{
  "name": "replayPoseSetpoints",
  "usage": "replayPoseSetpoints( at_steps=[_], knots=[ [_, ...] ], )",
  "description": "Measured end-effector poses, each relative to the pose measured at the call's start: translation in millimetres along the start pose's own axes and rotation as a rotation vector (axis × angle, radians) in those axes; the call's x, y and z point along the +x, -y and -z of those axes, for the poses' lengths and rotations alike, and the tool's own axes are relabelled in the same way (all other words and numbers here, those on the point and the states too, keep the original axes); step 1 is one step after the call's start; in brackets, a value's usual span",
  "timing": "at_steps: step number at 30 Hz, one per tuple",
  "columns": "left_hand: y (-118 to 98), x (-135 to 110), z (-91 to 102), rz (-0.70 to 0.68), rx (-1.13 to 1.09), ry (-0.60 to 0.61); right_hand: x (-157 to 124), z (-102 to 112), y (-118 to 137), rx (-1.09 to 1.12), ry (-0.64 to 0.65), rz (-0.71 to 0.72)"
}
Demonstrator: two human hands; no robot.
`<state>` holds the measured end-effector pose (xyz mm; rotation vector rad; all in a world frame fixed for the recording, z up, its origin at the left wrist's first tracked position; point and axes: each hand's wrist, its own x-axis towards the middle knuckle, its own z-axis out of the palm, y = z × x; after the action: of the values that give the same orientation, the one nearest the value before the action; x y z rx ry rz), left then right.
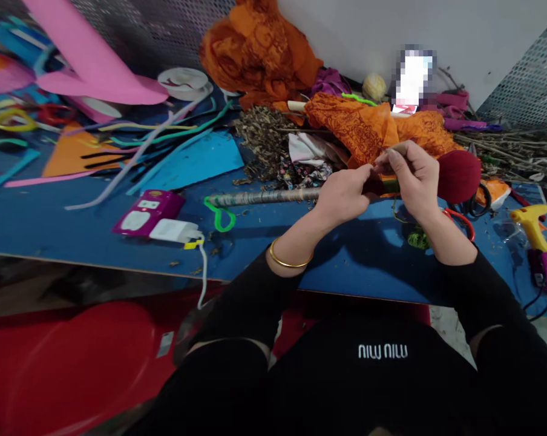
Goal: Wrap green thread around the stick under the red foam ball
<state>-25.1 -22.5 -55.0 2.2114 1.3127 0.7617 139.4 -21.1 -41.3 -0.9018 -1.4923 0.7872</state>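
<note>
A long stick point(268, 197) wrapped in grey and brown lies level above the blue table, with a green loop point(225, 219) at its left end. My left hand point(346, 192), a gold bangle on its wrist, is closed around the stick's right part. Close beside it, my right hand point(414, 175) has thumb and forefinger pinched together; what they hold is too small to make out. Between the hands shows a dark red and green section. A round dark red ball point(458, 176) sits just right of my right hand. Below hangs a thin green strand, near a small green tuft point(419, 238).
Orange patterned cloth point(350, 124), dried leaves point(264, 142) and twigs point(523, 151) lie behind my hands. A lit phone point(413, 79) stands at the back. Red-handled scissors point(464, 224) and a yellow glue gun point(531, 224) are right; a purple power socket point(149, 212) and coloured strips are left.
</note>
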Motion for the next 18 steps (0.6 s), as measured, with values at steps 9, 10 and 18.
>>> replayPoseSetpoints(
  at_steps=[9,10,18],
  knots=[
    [-7,0,4.4,0.059,0.103,0.031,2,2,-4,0.03,-0.049,-0.033],
    [-6,0,4.2,0.048,0.078,0.024,2,2,-4,0.038,-0.06,-0.034],
    [-6,0,3.3,0.032,0.158,0.027,3,4,-12,0.059,-0.085,-0.036]
  ],
)
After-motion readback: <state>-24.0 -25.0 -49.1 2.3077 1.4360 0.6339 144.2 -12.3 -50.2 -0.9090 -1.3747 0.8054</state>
